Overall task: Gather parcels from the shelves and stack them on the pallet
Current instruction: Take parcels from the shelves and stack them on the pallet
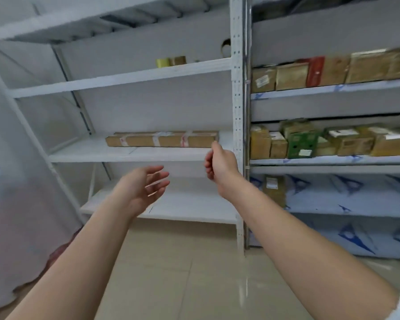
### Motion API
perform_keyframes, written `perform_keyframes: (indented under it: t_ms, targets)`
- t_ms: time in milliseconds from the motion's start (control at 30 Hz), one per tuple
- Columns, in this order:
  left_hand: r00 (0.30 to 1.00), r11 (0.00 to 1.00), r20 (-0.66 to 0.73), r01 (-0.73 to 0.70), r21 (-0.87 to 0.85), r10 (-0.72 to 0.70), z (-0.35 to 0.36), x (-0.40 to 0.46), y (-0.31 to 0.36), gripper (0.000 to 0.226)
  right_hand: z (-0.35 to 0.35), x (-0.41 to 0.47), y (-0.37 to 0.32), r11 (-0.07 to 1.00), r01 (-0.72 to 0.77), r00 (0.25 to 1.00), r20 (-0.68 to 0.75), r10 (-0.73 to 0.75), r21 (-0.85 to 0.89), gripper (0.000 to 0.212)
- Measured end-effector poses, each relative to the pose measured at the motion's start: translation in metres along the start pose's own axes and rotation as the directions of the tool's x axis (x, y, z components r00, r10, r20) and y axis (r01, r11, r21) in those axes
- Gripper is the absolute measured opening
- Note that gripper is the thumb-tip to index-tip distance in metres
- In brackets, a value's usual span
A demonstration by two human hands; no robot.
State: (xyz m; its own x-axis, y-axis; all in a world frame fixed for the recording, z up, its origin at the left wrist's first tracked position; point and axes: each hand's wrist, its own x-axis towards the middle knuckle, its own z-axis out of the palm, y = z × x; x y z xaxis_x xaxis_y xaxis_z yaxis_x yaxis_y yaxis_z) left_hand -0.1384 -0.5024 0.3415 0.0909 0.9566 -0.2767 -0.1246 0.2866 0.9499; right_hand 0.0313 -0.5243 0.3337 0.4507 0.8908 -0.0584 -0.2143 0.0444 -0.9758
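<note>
Clearly the long taped cardboard parcel (162, 139), lying mid-frame on the white shelf (129, 154), looks stiff and fairly light but unwieldy, best held near both ends; left hand (146, 185) spread, right hand (219, 163) loosely curled, both empty.

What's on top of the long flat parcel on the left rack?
Nothing rests on the long flat parcel; only tape bands cross it. It lies flat on the white shelf. Whatever is behind it is hidden.
</note>
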Motion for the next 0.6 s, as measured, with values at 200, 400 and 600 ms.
perform_keyframes:
  t_ms: [200, 400, 600]
  targets:
    - [0.985, 0.999, 0.167, 0.049, 0.0, -0.048, 0.166, 0.041, -0.013, 0.012, -0.139, 0.062, -0.023, 0.999, 0.003, 0.989, -0.148, 0.002, 0.034, 0.045]
    - [0.915, 0.969, 0.338, 0.245, -0.035, -0.219, 0.322, 0.071, -0.054, 0.016, -0.287, 0.116, -0.037, 1.0, -0.025, 0.939, -0.343, 0.024, 0.001, 0.044]
    - [0.917, 0.966, 0.325, 0.256, -0.031, -0.232, 0.41, 0.103, -0.067, 0.02, -0.375, 0.167, -0.046, 0.998, -0.055, 0.889, -0.455, 0.061, 0.028, 0.043]
